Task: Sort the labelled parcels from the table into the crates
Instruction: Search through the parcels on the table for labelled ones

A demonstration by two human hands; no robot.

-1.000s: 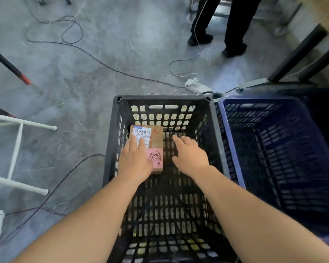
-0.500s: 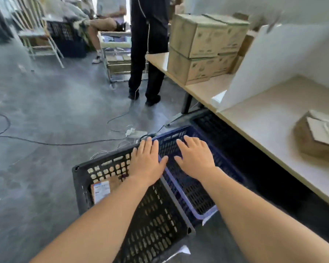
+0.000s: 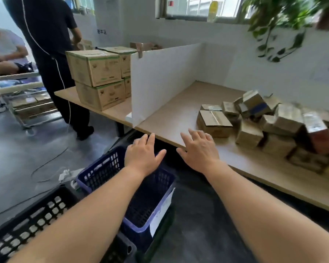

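Workroom, long table [image 3: 179, 111] along the wall; parcels [image 3: 264, 122] heaped at two o'clock, blue crate [image 3: 160, 211] at six. Left hand [image 3: 143, 156] and right hand [image 3: 199, 149] both spread, holding nothing. Careless grab there could topple the heap off the edge.

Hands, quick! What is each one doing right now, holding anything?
Left hand: open, fingers straight, holding nothing, above the blue crate.
Right hand: open, fingers spread, holding nothing, at the table edge.

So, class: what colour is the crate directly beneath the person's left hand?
Blue crate, seen best in the head view.
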